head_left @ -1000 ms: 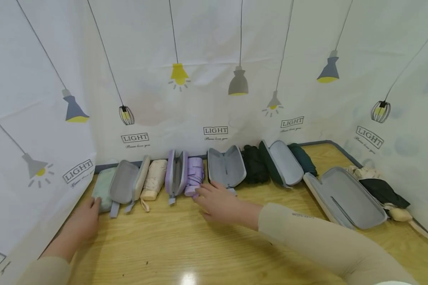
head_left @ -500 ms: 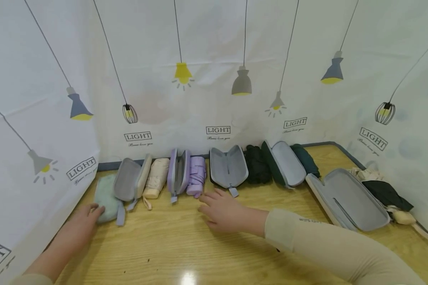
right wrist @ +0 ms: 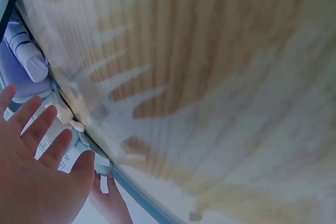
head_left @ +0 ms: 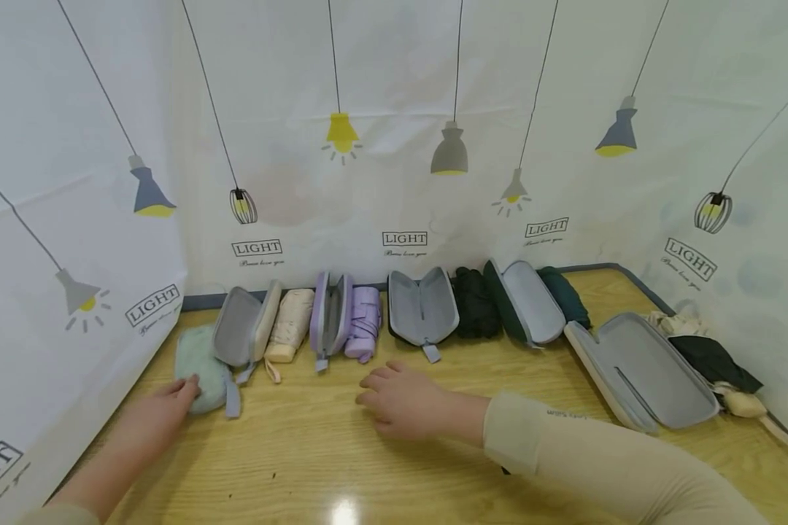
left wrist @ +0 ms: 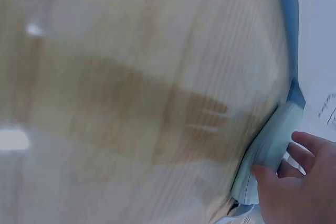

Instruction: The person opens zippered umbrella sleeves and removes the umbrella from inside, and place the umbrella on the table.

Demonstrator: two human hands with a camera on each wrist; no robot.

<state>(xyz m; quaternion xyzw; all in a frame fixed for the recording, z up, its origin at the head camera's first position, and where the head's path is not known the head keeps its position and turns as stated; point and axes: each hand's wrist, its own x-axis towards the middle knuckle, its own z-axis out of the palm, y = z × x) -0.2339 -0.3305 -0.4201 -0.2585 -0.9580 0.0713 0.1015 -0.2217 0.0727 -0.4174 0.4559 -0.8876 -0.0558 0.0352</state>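
Note:
At the left end of a row, a mint green zip case (head_left: pixel 200 350) lies closed with a grey tab. My left hand (head_left: pixel 147 423) grips its near left edge; in the left wrist view the thumb is on one face of the case (left wrist: pixel 273 148) and the fingers reach round the other side. My right hand (head_left: pixel 410 401) hovers with spread fingers above the wooden table, holding nothing. Nearest to it are a purple folded umbrella (head_left: pixel 364 321) and an opened purple case (head_left: pixel 319 313). Between these and the green case are a cream folded umbrella (head_left: pixel 291 324) and an opened beige case (head_left: pixel 235 329).
Further right stand an opened grey-lined case (head_left: pixel 410 313), a black folded umbrella (head_left: pixel 476 306), an opened dark green case (head_left: pixel 532 302) and a dark green umbrella (head_left: pixel 563 295). A larger opened case (head_left: pixel 659 372) and a black-and-cream bundle (head_left: pixel 716 357) lie at the right, near the lamp-printed wall sheet (head_left: pixel 742 146).
My left hand has drawn the green case slightly toward me, out from beside the beige case. My right hand has left the purple umbrella and moved back toward me.

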